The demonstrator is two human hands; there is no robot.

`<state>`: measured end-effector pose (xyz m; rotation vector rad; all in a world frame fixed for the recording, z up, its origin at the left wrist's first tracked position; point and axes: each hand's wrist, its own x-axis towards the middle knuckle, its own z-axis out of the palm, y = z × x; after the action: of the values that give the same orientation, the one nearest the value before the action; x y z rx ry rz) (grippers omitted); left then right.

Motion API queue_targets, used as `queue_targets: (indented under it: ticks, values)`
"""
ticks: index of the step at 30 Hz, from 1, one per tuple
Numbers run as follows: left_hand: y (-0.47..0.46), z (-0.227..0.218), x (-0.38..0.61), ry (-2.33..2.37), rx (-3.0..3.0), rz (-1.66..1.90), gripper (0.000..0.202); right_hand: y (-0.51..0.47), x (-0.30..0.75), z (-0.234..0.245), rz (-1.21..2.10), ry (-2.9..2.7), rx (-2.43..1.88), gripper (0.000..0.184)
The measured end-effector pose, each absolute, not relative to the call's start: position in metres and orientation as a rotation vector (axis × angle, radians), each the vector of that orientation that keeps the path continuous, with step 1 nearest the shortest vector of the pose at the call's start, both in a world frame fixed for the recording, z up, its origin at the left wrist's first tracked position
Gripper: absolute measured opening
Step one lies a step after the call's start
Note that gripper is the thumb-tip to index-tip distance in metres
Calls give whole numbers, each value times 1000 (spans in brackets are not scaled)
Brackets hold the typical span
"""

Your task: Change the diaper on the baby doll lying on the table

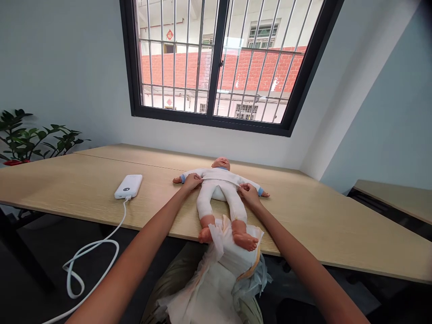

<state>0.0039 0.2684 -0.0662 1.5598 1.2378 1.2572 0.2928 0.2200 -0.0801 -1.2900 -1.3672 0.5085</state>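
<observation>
A baby doll [220, 191] in a white suit with blue cuffs lies on its back on the wooden table [84, 189], head toward the window, feet at the near edge. My left hand [192, 181] pinches the white cloth at the doll's waist on its left side. My right hand [249, 192] is closed on the cloth at the other side of the waist. A crumpled white diaper [232, 252] lies under the doll's feet and hangs over the table edge onto my lap.
A white power bank [128, 186] lies left of the doll, its white cable [88, 256] looping off the table edge. A green potted plant [27, 139] stands at far left. A barred window [219, 63] is behind. Another table [394, 198] is at right.
</observation>
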Motion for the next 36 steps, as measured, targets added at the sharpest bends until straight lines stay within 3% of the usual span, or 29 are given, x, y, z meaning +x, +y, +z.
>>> queue_targets:
  ticks: [9, 14, 20, 21, 22, 24, 27, 29, 33, 36]
  values:
    - [266, -64, 4, 1409, 1756, 1256, 13, 218, 291, -81, 512, -1388, -1296, 23]
    - [253, -43, 6, 1472, 1839, 1297, 13, 199, 284, -51, 408, -1394, -1398, 21]
    - [138, -2, 11, 1244, 1939, 1708, 4, 74, 278, -16, 218, -1356, -1179, 32]
    - [109, -4, 8, 1199, 1977, 1715, 10, 44, 281, -17, 218, -1382, -1177, 30]
    - [80, -8, 3, 1185, 2026, 1662, 21, 16, 286, -20, 247, -1437, -1209, 30]
    - [30, -22, -10, 1136, 2221, 1232, 43, -34, 299, -28, 525, -1744, -1398, 46]
    - [-12, -50, -28, 1108, 2359, 337, 52, -72, 318, -51, 1193, -2025, -1728, 53]
    - [-17, -68, -32, 1294, 2335, 83, 56, -72, 320, -73, 1218, -1983, -1875, 64]
    - [-2, -102, -12, 1269, 2125, 284, 63, -45, 293, -116, 1334, -1902, -1635, 75]
    - [5, -123, 12, 1054, 1812, 474, 56, -31, 268, -136, 1362, -1776, -1380, 76]
